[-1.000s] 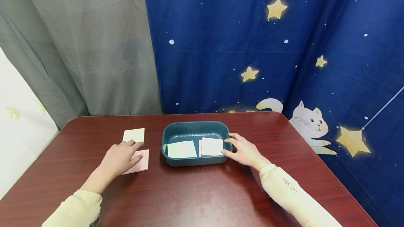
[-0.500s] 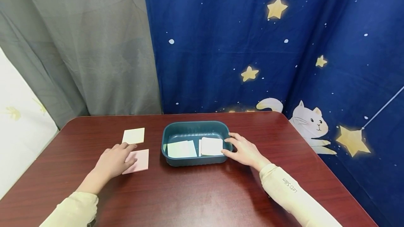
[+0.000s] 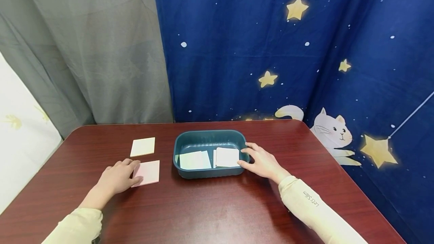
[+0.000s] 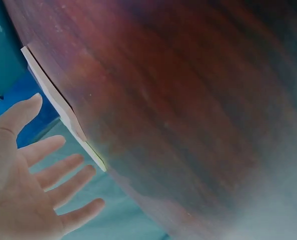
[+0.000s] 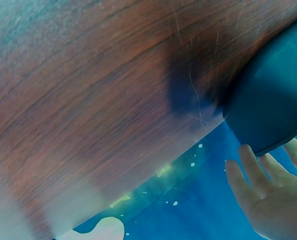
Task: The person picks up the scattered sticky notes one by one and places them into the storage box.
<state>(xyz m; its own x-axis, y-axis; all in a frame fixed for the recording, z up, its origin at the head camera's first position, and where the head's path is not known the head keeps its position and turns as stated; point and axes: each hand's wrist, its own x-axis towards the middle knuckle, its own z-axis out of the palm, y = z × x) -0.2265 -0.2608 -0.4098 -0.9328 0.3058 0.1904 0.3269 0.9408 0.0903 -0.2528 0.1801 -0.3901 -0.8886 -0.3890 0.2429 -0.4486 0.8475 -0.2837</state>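
In the head view my left hand (image 3: 116, 176) is at the left edge of a pink sticky note pad (image 3: 149, 172) lying on the table. The left wrist view shows that hand's fingers (image 4: 71, 187) spread apart, with nothing held. Just behind the pink pad lies a pale yellow sticky note pad (image 3: 142, 147). My right hand (image 3: 262, 163) rests at the right end of a dark teal plastic basket (image 3: 211, 174), its fingertips on the rim. Inside the basket, a pale green stack of notes (image 3: 193, 160) sits left and a white stack (image 3: 227, 157) right.
The reddish-brown wooden table (image 3: 210, 210) has its far edge against a grey curtain (image 3: 115, 48) and a blue starry curtain (image 3: 237, 48). A printed white cat (image 3: 330, 133) shows on the fabric beyond the right edge.
My left hand has drawn back to the left and nearer to me, uncovering the yellow pad and more of the pink one. My right hand and the basket stay in place.
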